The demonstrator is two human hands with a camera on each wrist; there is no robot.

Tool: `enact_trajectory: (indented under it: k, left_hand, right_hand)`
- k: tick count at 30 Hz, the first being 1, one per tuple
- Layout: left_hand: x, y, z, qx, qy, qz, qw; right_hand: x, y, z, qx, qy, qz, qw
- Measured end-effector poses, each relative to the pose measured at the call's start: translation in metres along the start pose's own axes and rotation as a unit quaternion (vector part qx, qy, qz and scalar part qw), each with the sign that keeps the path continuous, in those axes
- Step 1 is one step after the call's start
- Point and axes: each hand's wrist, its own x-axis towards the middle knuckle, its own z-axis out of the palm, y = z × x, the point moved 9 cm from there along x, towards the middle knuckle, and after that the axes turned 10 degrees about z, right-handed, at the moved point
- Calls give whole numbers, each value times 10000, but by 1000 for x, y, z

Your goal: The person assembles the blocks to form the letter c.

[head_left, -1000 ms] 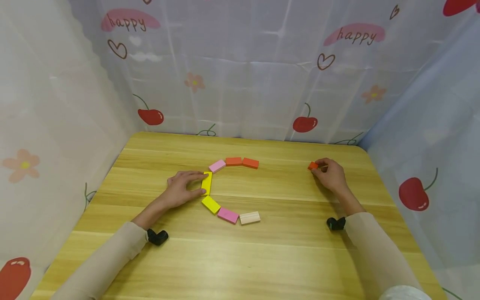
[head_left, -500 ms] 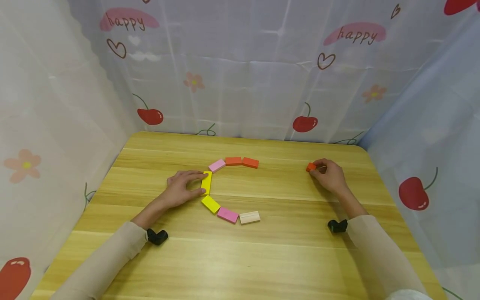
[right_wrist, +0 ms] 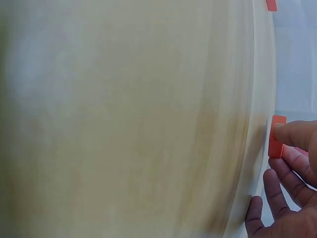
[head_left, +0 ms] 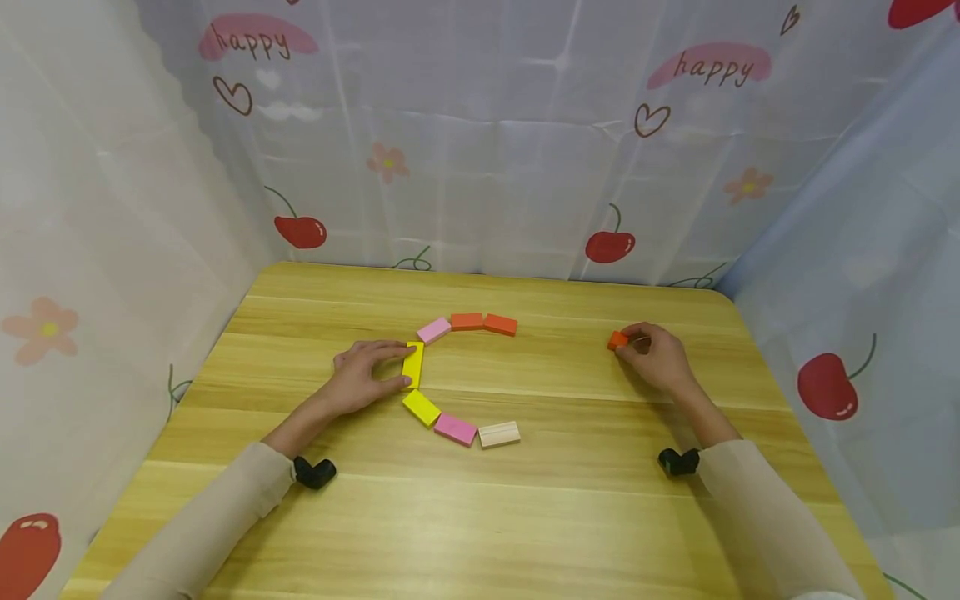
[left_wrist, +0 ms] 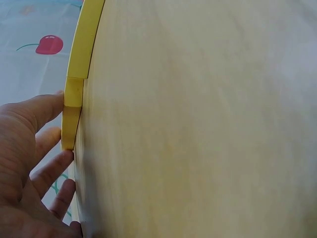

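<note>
My left hand (head_left: 365, 381) rests at a yellow block (head_left: 413, 365) on the table, its thumb and a fingertip holding it near the two ends. In the left wrist view the thumb touches the near end of a yellow block (left_wrist: 72, 126). Several more blocks continue the arc: a light pink one (head_left: 434, 331) and two orange ones (head_left: 467, 322) behind, then a yellow one (head_left: 422, 408), a pink one (head_left: 455, 429) and a plain wooden one (head_left: 499, 434) in front. At the right, my right hand (head_left: 657, 358) pinches an orange block (head_left: 617, 340) between thumb and fingers, close above the table.
The wood-grain table (head_left: 480, 525) is bordered by a printed curtain (head_left: 480, 167) at the back and both sides. Bare tabletop lies between the arc and my right hand. Black wrist mounts (head_left: 315, 472) sit at both cuffs.
My right hand has moved slightly left and nearer to me, with the orange block in its fingers. The left hand and the arc of blocks have stayed in place.
</note>
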Motion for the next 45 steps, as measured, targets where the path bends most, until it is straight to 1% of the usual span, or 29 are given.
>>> enact_trajectory:
  k: [12,21,27,35,40,45]
  left_hand:
    - [1,3,-2,-2,74,87,9999]
    - [1,3,-2,-10,74,67,9999]
    - [1,4,-3,-37,76,43,10000]
    - [1,4,-2,-59,41,38,10000]
    - [1,4,-2,-38,37,55,10000]
    - [1,3,-3,-91,47,52,9999]
  right_hand:
    - [-11,-16,9,40,-164,-201,9997]
    - [-24,-32,14,79,-301,-636,9975]
    - [-30,-39,17,24,-341,-727,9968]
    - [-40,-41,27,115,-671,-810,9944]
    - [-47,-47,29,233,-748,-988,9920]
    - [-53,-51,35,188,-879,-1114,9897]
